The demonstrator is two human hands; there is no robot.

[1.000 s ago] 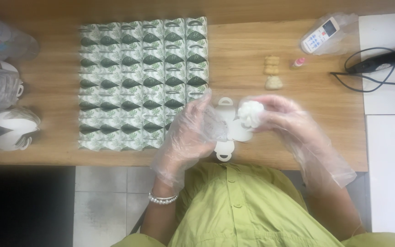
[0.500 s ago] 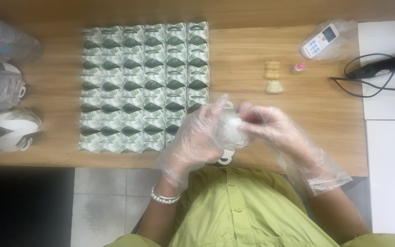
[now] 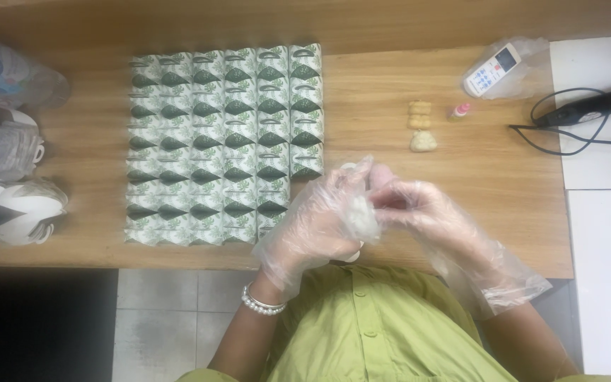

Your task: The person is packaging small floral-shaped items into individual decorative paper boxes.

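Though glove-blurred, white crumpled box point(image 3: 359, 212).

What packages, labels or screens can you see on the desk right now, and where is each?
Small boxes: block of rows, desk left-centre; white with green leaf pattern.
Remote control: top right, white, small screen, in clear bag.
Tiny bottle: below the remote, green with pink cap.
Folded white item: between left hand and right hand.

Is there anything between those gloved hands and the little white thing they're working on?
Only the clear plastic gloves. The left hand and right hand both close around the white item above the wooden table; the green-and-white boxes lie off to the left, apart.
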